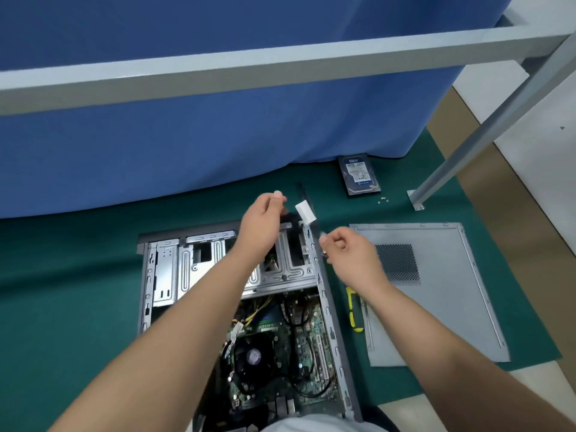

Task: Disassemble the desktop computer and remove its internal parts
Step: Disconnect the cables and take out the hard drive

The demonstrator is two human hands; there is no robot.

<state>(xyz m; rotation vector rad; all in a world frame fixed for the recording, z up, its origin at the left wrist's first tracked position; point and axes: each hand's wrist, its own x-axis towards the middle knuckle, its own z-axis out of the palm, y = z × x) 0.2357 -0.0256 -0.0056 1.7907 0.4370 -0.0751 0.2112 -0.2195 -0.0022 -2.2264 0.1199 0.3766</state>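
Two hands work above the far end of the open computer case (230,307), which lies on its side on the green mat (78,291). Our left hand (263,219) is raised with fingers curled, pinching what looks like a black cable (307,198) that carries a white connector (305,213); our right hand (346,254) is clenched around a lower stretch of it beside the case's right rim, though we cannot tell exactly what its fingers grip.

To do this step well, we judge we should pull the cable straight and slowly, holding the plug body rather than the wires, and keep it clear of the drive cage edges.

Inside the case we see the motherboard (299,347), the fan (252,357) and loose wiring, while the drive cage (218,266) looks empty. Outside it, the hard drive (360,174) rests near the blue curtain, with small screws (382,199) just beside it, and the side panel (436,291) lies to the right with a yellow tool (353,310) at its edge.
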